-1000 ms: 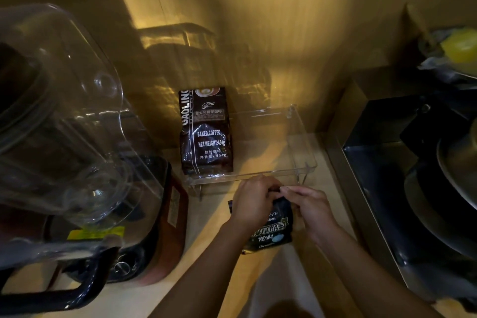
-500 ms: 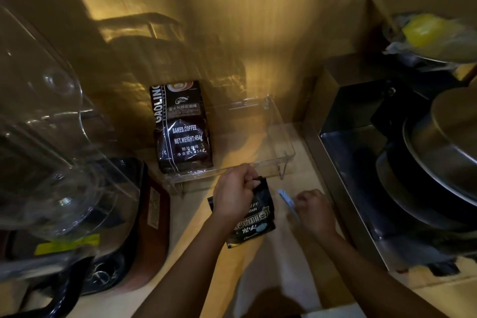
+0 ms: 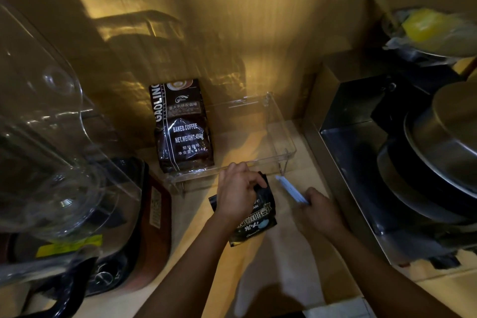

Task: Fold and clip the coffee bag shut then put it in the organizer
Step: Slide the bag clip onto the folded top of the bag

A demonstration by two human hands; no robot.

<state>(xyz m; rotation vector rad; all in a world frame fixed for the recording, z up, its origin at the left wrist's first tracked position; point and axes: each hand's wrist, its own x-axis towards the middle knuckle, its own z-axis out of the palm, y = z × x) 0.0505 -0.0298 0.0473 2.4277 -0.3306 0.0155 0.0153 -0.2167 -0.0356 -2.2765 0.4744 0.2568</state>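
Observation:
A small black coffee bag (image 3: 254, 222) lies on the wooden counter in front of the clear organizer (image 3: 281, 134). My left hand (image 3: 238, 191) pinches the bag's folded top edge and covers its upper part. To its right, my right hand (image 3: 318, 210) holds a pale blue clip (image 3: 290, 188) that points up and left, a short gap from the bag. A large dark coffee bag (image 3: 183, 126) marked BAKED COFFEE stands in the organizer's left side.
A blender with a clear jug (image 3: 51, 137) fills the left side. A steel sink (image 3: 366, 162) with stacked pans (image 3: 444, 147) lies at the right. The wall is close behind the organizer.
One second ago both hands were together at the bag's top. My right hand has moved off to the right and now holds the blue clip. The view has shifted a little.

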